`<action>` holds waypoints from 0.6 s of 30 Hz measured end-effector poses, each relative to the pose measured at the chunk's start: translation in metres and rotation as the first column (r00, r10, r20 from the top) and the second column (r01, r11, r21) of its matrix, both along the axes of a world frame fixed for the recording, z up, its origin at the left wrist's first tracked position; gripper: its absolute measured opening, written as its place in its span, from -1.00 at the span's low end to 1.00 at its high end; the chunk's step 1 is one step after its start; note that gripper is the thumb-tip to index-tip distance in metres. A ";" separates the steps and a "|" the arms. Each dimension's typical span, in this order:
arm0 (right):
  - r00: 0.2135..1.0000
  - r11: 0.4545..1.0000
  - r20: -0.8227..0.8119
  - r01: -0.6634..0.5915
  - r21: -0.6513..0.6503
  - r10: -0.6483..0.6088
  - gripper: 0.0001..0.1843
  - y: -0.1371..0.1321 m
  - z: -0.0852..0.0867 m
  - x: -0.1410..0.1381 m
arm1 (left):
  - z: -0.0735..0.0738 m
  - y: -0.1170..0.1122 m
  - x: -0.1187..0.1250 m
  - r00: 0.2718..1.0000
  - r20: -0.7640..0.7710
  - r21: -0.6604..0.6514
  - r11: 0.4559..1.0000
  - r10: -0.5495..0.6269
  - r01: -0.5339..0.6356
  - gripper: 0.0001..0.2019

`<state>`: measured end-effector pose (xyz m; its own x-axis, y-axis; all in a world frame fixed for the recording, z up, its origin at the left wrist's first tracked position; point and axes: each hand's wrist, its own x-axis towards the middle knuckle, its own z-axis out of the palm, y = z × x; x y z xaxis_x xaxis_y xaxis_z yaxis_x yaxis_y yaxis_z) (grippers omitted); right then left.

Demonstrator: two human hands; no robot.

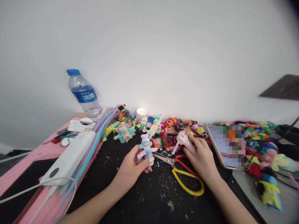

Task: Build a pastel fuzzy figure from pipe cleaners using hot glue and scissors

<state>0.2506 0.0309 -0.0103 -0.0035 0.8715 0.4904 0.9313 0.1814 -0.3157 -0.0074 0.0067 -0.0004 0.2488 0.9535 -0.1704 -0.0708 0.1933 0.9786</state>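
Grasped pastel pipe-cleaner doll [146,150] in left fingers [143,164] above table [126,205]; wrapped right fingers [198,143] around pale glue gun [186,142]; judged doll largely assembled, already figure-shaped; couldn't tell any finishing left.

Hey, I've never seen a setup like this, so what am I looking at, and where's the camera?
There's no machine here. This single picture comes from a camera worn on a person's head, looking forward and down at their bare hands. The left hand holds a small pastel figure; the right hand grips a pink tool, apparently a glue gun. Scissors lie between them on the black surface. Around that are more fuzzy figures, a bundle of fuzzy stems, a water bottle and a phone.
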 end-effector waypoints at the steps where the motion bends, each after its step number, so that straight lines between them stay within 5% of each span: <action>1: 1.000 1.000 0.000 -0.011 0.020 0.011 -0.55 -0.001 0.003 -0.001 | 0.000 0.000 0.000 1.000 0.001 0.002 1.000 -0.002 0.002 -0.76; 4: 0.998 0.988 -0.040 -0.031 0.154 0.038 -0.58 -0.011 0.016 -0.009 | -0.001 0.001 0.001 1.000 0.006 0.009 1.000 -0.002 0.002 -0.76; 6: 0.987 0.964 -0.100 -0.099 0.246 0.127 -0.78 -0.021 0.024 -0.019 | -0.001 0.001 0.001 1.000 0.001 0.008 1.000 0.005 -0.005 -0.76; 9: 0.877 0.886 -0.126 -0.452 0.108 0.463 -0.88 -0.036 0.029 -0.040 | -0.001 0.002 0.001 1.000 -0.017 0.008 1.000 0.019 -0.019 -0.76; 11: 0.817 0.819 -0.098 -0.573 -0.031 0.568 -0.88 -0.042 0.026 -0.052 | 0.000 0.002 0.000 0.999 -0.025 0.012 1.000 0.026 -0.026 -0.76; 18: 0.888 0.877 0.040 -0.443 -0.185 0.457 -0.84 -0.040 0.006 -0.066 | -0.001 0.001 0.001 0.999 -0.026 0.012 1.000 0.026 -0.026 -0.74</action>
